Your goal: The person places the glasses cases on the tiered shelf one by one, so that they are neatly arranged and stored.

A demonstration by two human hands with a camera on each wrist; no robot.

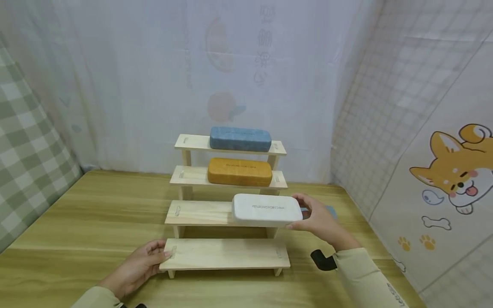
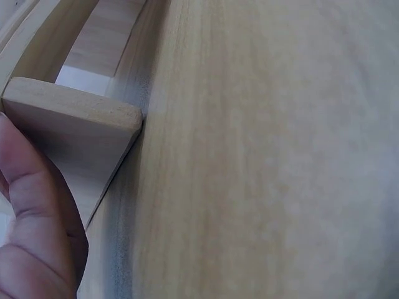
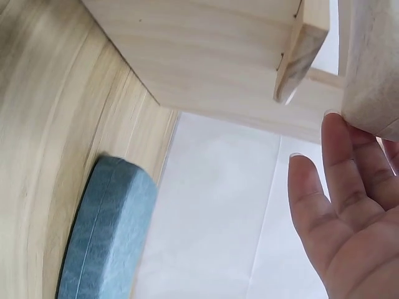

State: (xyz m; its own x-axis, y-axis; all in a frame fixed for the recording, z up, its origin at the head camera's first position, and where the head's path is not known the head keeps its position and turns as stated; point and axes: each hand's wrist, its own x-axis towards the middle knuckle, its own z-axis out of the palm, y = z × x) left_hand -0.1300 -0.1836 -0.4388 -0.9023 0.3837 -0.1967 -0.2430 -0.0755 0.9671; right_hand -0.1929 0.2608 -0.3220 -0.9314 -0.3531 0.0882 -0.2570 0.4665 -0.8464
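Note:
A white eyeglass case (image 1: 265, 209) with dark lettering is gripped at its right end by my right hand (image 1: 319, 221), over the third tier from the top of a wooden step rack (image 1: 227, 253). In the right wrist view the fingertips (image 3: 336, 134) lie under the edge of this pale case. My left hand (image 1: 135, 267) holds the left end of the lowest tier, its thumb on top. A blue case (image 1: 240, 140) lies on the top tier, and an orange case (image 1: 239, 172) on the tier below it.
Another blue case (image 3: 109, 227) lies on the wood-grain table (image 1: 96, 205) right of the rack, mostly hidden behind my right hand in the head view. A pale curtain (image 1: 146, 85) hangs behind. On the right stands a sheet with a printed dog (image 1: 458, 171).

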